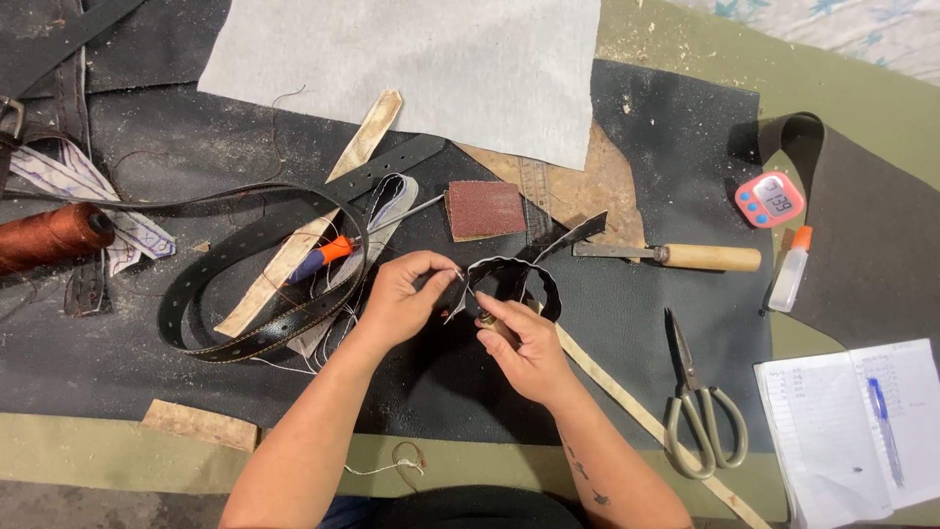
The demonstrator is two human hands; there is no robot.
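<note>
Pinching curled black leather strip [519, 274] with left hand [403, 299], pressing awl [487, 318] with right hand [524, 348]; lying alongside: scissors [700, 411], black belt [259, 284].

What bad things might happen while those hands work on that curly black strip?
1. The right hand presses a small metal-tipped tool against the black leather strip, close to the left hand pinching it. A slip might poke a finger.
2. The strip curls in the air with nothing under it, so it may twist and the tool could land off its mark.
3. The scissors lie near the right forearm and might get bumped.
</note>
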